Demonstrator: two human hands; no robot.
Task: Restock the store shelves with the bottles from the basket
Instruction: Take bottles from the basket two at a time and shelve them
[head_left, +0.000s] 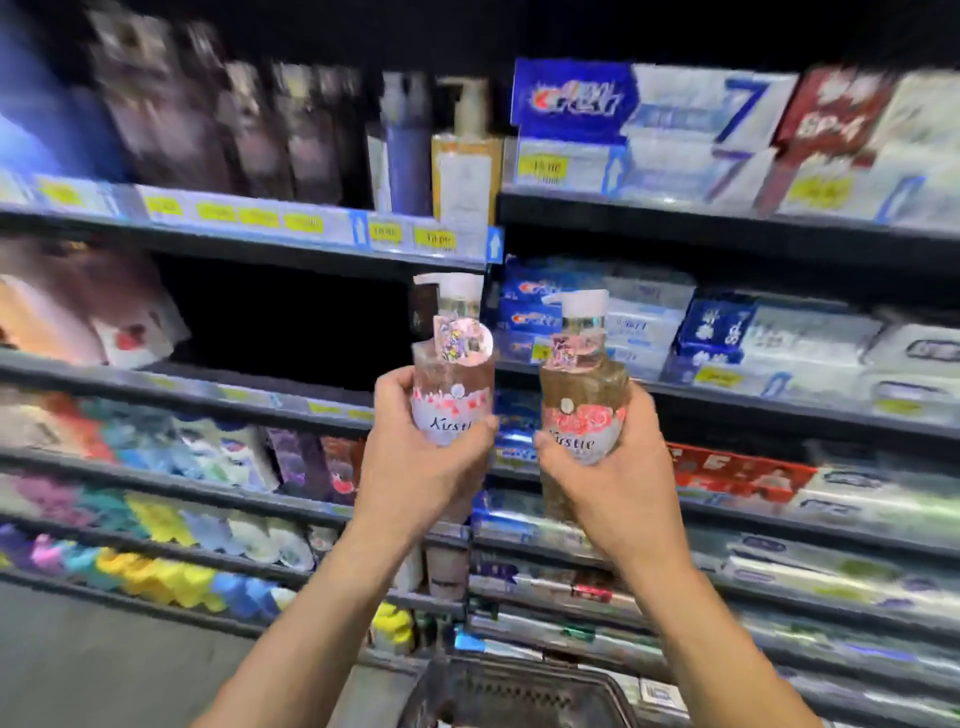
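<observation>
So the big thing in front of you is the shelving (727, 218), stacked rows of boxes on the right and bottles on the left, and there's a dark empty bay (291, 317) on the second shelf, just left of where you're holding stuff up. I'd guess that's where these go, though everything's blurry so I can't swear to it.

The basket (511, 693) is down at the bottom edge between your forearms. Can't tell what's left inside it.

You've got one pump bottle per hand, both upright, raised in front of the shelves. Your left hand (421, 457) is wrapped snug round the lower half of the left bottle (453, 384), and your right hand (608, 467) is closed the same way on the right bottle (584, 400). Fingers (641, 415) curl round the back, thumbs across the labels.

What could bite you:
- Both hands are full, so nothing's free to steady a neighbour if you nudge one.
- The shelf lip (260, 244) above that bay hangs low-ish. Come in too high and the pump heads (457, 285) could clip it and twist a bottle in your grip.
- The two bottles sit near each other, so they may knock together going in.
- Your grip is low on tall bottles, so they're likely tippy when set down.
</observation>
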